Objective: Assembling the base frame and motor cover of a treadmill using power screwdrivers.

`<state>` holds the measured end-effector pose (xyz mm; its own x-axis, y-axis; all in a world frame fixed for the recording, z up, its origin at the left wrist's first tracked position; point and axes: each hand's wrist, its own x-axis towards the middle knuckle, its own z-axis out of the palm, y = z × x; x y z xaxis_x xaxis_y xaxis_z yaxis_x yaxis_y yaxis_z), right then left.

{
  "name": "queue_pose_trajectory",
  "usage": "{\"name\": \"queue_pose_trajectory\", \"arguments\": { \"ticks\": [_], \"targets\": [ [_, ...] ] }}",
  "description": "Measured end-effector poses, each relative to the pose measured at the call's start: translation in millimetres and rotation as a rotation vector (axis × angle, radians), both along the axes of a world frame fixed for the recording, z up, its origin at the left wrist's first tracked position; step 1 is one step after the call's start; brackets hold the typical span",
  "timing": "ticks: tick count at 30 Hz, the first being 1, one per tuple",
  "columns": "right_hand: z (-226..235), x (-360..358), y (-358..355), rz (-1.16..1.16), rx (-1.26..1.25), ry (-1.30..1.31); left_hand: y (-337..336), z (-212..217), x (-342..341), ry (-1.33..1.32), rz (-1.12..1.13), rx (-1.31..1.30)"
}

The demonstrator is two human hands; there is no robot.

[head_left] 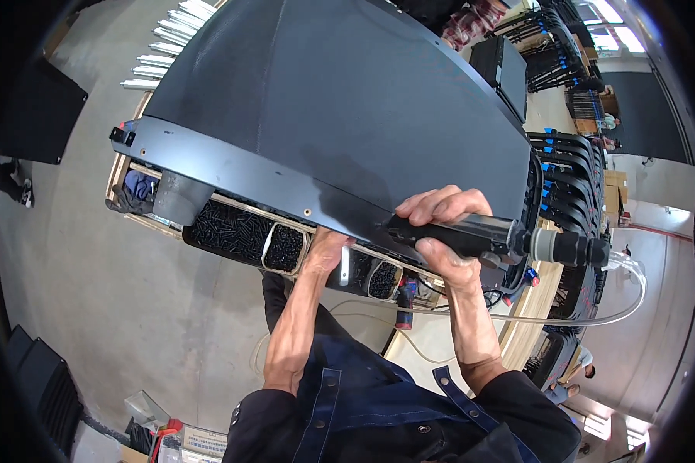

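A large dark grey panel (378, 100) with a smooth grey edge strip (232, 154) lies across the bench in front of me. My right hand (448, 224) is wrapped round a black and silver air screwdriver (490, 235). The tool lies nearly level over the panel's near right part, its nose pointing left, and a clear hose (548, 320) trails from its back end. My left hand (330, 251) reaches up to the strip's near edge. Its fingers are mostly hidden beneath that edge, next to a small white metal piece (345, 266).
Bins of black screws (232, 228) and small black parts (287, 248) sit below the panel's near edge. A grey cup-like container (179, 199) stands to their left. A red and black power drill (406, 305) hangs near my right forearm. Black frames (567, 181) line the right side.
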<state>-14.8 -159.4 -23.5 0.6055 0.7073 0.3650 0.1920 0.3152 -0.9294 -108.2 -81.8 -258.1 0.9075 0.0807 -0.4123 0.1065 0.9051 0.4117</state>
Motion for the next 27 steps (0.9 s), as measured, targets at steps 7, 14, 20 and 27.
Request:
{"name": "queue_pose_trajectory", "arguments": {
  "ticks": [7,14,20,27],
  "targets": [
    [-1,-2,-5,-0.021,-0.017,0.009,-21,7,-2,-0.013,0.165,-0.042],
    [-6,1,-11,0.008,-0.004,-0.003,-31,1,0,-0.090,0.269,-0.037],
    [13,-8,2,-0.115,-0.084,0.138,9,9,-14,0.063,-0.107,0.083],
    [18,-48,32,-0.666,-0.351,-0.207,18,-21,-76,0.324,0.033,1.309]
  ]
}}
